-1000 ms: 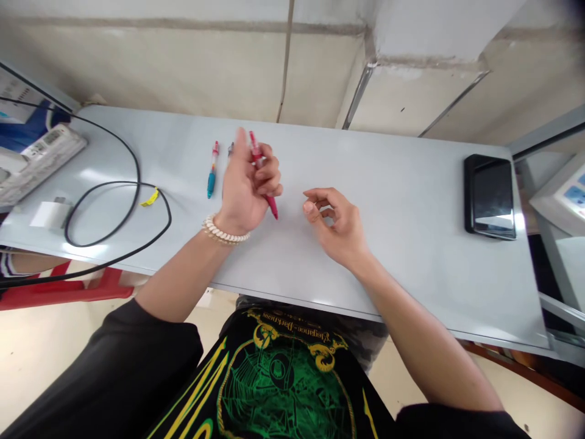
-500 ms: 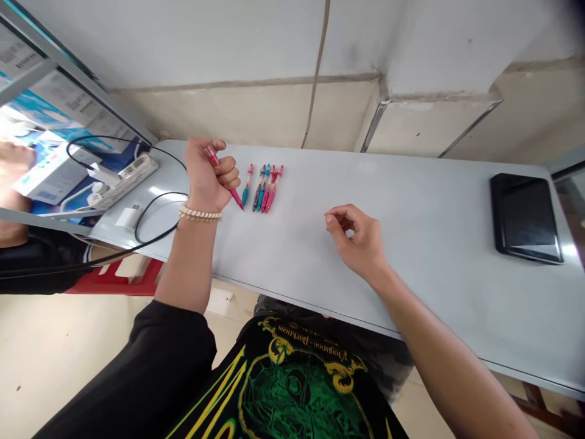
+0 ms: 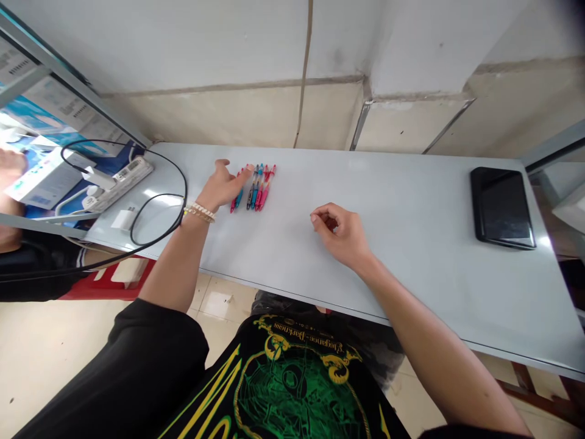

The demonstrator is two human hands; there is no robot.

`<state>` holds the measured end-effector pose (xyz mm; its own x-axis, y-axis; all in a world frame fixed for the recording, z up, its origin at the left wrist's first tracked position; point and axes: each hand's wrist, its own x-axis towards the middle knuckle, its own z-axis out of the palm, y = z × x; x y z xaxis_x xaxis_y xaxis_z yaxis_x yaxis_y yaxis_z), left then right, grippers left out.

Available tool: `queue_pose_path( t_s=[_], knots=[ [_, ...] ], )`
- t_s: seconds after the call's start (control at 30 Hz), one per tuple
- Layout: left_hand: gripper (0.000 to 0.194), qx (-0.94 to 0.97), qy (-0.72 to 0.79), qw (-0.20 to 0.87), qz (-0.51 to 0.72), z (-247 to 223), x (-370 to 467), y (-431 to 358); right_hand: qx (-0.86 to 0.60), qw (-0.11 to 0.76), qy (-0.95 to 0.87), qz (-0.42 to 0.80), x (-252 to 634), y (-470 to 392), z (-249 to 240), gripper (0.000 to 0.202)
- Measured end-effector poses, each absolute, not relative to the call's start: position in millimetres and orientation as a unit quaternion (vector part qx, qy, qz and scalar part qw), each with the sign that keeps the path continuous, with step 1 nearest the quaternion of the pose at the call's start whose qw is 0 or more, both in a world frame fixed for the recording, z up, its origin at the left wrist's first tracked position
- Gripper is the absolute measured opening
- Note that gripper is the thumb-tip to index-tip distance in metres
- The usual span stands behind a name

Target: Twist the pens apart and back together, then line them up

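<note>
My left hand (image 3: 223, 185) is open, thumb and fingers spread, at the left end of a row of pens on the grey table. Under and beside its thumb lie a pink pen (image 3: 233, 205) and a teal pen (image 3: 239, 197), partly covered by the hand. Just right of them several more pens lie side by side, among them a black pen (image 3: 250, 196), a blue pen (image 3: 255, 194) and a pink pen (image 3: 265, 194). My right hand (image 3: 340, 231) rests on the table right of the pens, fingers curled to the thumb, with nothing visible in it.
A black box-like device (image 3: 503, 207) sits at the table's right end. On the left are a power strip (image 3: 121, 183), a white charger (image 3: 124, 219) and a looping black cable (image 3: 158, 242). Beyond a metal frame, another person's arm (image 3: 11, 177) is near a white box (image 3: 50, 180).
My left hand has let go of the pink pen, which now lies left of the teal pen, and its fingers have spread. My right hand keeps its curled pose. The view has shifted slightly.
</note>
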<state>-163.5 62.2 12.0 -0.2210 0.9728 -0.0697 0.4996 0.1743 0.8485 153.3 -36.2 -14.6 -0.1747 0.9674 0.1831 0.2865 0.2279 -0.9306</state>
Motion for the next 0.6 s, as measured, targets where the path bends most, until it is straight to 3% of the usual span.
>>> queue_pose_path(
  t_s=[0.13,0.23,0.33,0.47,0.6],
  knots=[
    [0.107,0.634,0.718,0.178,0.227,18,-117,51,-0.478,0.405,-0.673,0.393,150,-35,-20,0.019],
    [0.094,0.669,0.727,0.131,0.077,22,-78,51,-0.478,0.382,-0.688,0.389,148,-33,-26,0.016],
    [0.072,0.696,0.709,0.105,0.036,21,-48,55,-0.482,0.381,-0.68,0.399,147,-31,-32,0.016],
    [0.037,0.733,0.614,0.206,0.206,11,-19,53,-0.491,0.446,-0.616,0.425,148,-26,-36,0.025],
    [0.03,0.713,0.468,0.282,0.439,-2,5,34,-0.456,0.488,-0.62,0.412,153,-23,-36,0.074]
  ],
)
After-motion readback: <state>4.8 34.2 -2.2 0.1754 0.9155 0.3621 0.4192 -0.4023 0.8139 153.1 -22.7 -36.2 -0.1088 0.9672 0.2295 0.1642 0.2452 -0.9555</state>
